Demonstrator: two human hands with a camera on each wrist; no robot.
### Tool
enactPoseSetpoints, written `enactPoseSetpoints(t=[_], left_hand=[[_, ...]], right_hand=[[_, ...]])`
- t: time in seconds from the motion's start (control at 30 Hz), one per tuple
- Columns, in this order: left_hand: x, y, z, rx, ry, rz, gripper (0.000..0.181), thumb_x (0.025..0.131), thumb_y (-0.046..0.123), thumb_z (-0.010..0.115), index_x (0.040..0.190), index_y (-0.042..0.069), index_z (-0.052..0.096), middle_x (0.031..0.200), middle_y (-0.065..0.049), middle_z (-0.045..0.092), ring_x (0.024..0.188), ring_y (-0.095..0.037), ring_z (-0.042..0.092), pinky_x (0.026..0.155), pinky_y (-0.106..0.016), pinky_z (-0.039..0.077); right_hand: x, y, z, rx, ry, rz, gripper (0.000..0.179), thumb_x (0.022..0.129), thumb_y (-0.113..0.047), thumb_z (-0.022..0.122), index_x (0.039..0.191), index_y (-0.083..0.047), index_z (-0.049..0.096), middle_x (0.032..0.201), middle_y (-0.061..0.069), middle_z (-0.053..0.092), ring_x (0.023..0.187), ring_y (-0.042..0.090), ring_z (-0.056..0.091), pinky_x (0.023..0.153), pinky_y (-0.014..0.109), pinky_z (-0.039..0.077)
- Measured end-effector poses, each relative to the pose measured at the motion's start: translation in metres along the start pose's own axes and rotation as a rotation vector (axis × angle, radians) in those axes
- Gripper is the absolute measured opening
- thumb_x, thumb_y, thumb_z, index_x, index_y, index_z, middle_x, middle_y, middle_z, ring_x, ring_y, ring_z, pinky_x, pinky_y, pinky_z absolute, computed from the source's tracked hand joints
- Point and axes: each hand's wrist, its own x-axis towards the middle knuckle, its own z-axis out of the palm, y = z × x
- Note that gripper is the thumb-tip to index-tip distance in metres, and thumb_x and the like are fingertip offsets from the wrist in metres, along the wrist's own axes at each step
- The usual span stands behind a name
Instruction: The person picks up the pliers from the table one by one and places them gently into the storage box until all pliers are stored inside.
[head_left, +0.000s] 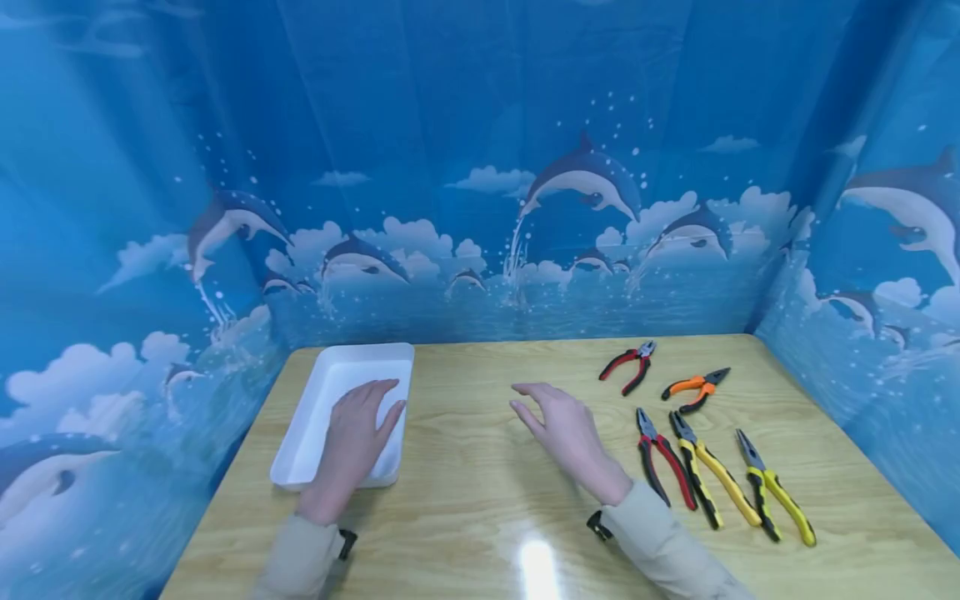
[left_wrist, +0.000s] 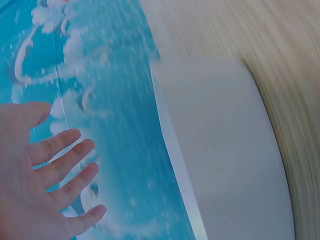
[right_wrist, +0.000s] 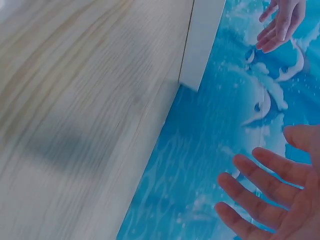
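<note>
Over the white tray (head_left: 303, 429) at the table's left hovers my left hand (head_left: 351, 437), its fingers extended and holding nothing. In the left wrist view the spread fingers (left_wrist: 65, 170) stand apart from the tray's side (left_wrist: 225, 145). My right hand (head_left: 566, 433) is held above the middle of the table, also with nothing in it. The nearest tool to it is a pair of red-and-black pliers (head_left: 664, 454). Loosely spread fingers of the right hand (right_wrist: 275, 190) show in the right wrist view, with the left hand in the upper corner.
Also on the right lie smaller red-and-black pliers (head_left: 633, 364), orange-and-black needle-nose pliers (head_left: 697, 387), yellow-and-black pliers (head_left: 708, 462) and yellow needle-nose pliers (head_left: 772, 483). A blue dolphin-print curtain (head_left: 450, 167) surrounds the wooden table (head_left: 472, 467) at the back and sides.
</note>
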Motion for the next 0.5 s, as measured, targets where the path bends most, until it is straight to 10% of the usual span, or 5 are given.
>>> enactPoseSetpoints(t=[0.27, 0.5], left_hand=[[-0.015, -0.042, -0.032, 0.081, 0.055, -0.073, 0.041, 0.102, 0.025, 0.062, 0.131, -0.004, 0.062, 0.129, -0.025, 0.065, 0.124, -0.046, 0.055, 0.107, -0.061, 0.040], [-0.033, -0.078, -0.050, 0.085, -0.072, -0.148, 0.059, 0.105, 0.036, 0.056, 0.143, -0.008, 0.049, 0.144, -0.034, 0.049, 0.136, -0.054, 0.037, 0.111, -0.069, 0.027]], right_hand=[[0.006, -0.033, 0.021, 0.069, -0.048, -0.101, 0.040, 0.100, -0.034, 0.065, 0.132, -0.011, 0.066, 0.126, 0.009, 0.070, 0.113, 0.029, 0.068, 0.089, 0.045, 0.060], [0.012, -0.060, 0.043, 0.026, -0.129, -0.173, 0.055, 0.100, -0.039, 0.063, 0.143, -0.004, 0.054, 0.141, 0.014, 0.059, 0.128, 0.031, 0.057, 0.104, 0.046, 0.052]])
